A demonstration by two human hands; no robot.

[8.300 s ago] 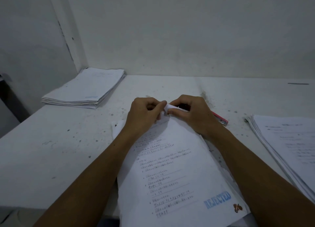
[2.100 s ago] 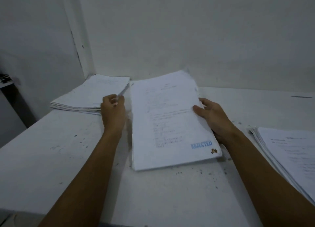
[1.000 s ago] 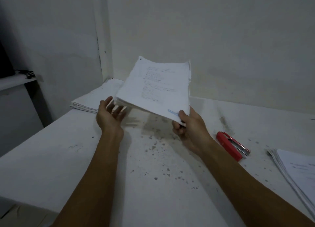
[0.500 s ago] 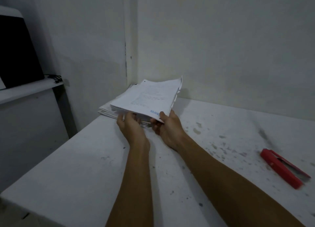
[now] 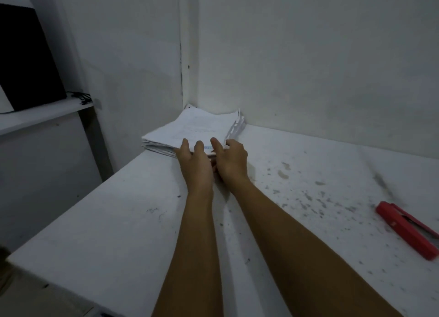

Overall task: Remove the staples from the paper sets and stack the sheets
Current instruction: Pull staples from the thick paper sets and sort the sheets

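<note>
Both hands are resting at the near edge of the stack (image 5: 197,128) in the table's (image 5: 118,221) far corner: left hand (image 5: 194,161) fingers straight on top, right hand (image 5: 231,158) thumb pinching the sheets.

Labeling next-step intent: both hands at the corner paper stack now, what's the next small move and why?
Probably let go and draw both hands back. The sheets already lie on the stack in the table corner, with the left hand and right hand at its near edge; the red staple remover lies off to the right.
</note>
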